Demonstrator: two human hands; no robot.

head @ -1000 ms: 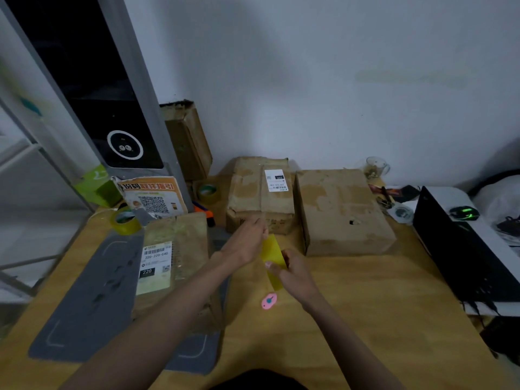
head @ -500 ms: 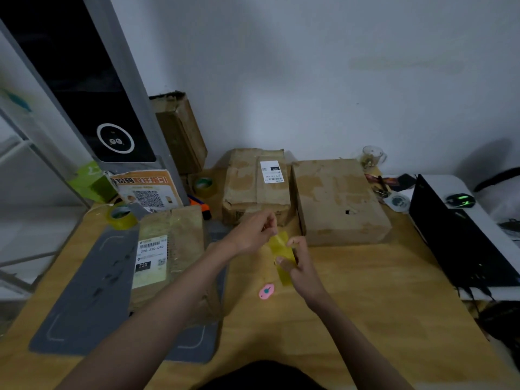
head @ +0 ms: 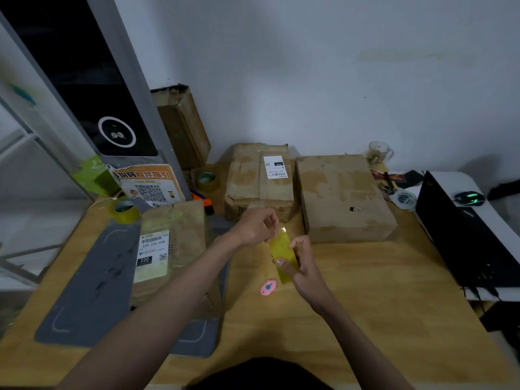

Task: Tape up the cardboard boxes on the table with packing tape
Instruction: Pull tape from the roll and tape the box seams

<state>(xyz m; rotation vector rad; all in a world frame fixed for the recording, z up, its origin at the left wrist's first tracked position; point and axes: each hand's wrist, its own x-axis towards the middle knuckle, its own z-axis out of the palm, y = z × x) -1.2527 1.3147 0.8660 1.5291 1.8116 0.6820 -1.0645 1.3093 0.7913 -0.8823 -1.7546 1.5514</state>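
A strip of yellow tape (head: 282,256) is held in the air above the table (head: 380,291), in front of the boxes. Its long axis runs from the upper end, far from the person, down to the lower end nearer the person, leaning a little to the right. The left hand (head: 254,228) pinches the upper end with curled fingers. The right hand (head: 302,267) holds the lower part, the thumb pressed on the face of the strip and the fingers curled behind it.

Below the strip a small pink cutter (head: 268,287) lies on the table. At the left, a box with a white label (head: 168,249) lies on a grey mat (head: 92,285). Behind the hands stand two closed boxes side by side: a labelled box (head: 260,180) and a plain box (head: 343,197); what is inside them cannot be seen. A roll of tape (head: 125,211) sits at the far corner of the mat, and a second roll (head: 207,180) near the wall. A glass cup (head: 380,152) stands behind the plain box; its contents are not clear. A black laptop (head: 461,237) is at the right.
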